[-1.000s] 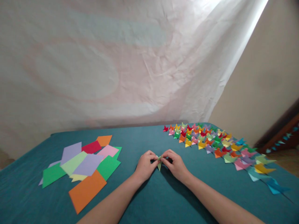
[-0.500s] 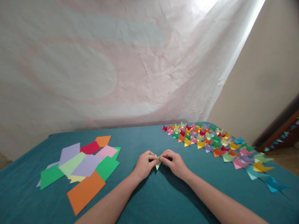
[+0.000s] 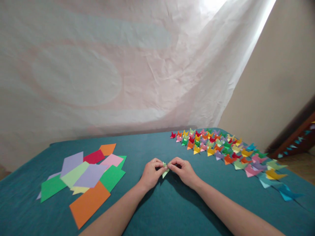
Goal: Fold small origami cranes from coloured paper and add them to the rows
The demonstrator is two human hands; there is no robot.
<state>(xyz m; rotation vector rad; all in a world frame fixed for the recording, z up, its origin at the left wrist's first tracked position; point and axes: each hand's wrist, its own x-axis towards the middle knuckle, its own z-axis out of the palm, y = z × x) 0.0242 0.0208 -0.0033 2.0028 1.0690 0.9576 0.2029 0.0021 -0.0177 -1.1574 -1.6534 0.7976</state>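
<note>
Between my two hands is a small light green folded paper (image 3: 165,172), held just above the teal tablecloth in the middle of the view. My left hand (image 3: 152,173) pinches its left side between thumb and fingers. From the other side my right hand (image 3: 184,171) grips it, thumb and forefinger pressed together at its upper right. A pointed end of the paper hangs below the fingertips, and a small tip sticks up between them. The fingers hide most of its folds.
Loose sheets of coloured paper, with an orange sheet (image 3: 90,205) nearest me, overlap on the left. Rows of small folded paper birds, among them a blue bird (image 3: 287,192), cover the right side. A pale cloth (image 3: 137,72) hangs behind the teal-covered table (image 3: 145,147).
The light green paper has tilted, its lower point shifting slightly up and to the left. Both hands stay in nearly the same place, still pinching it.
</note>
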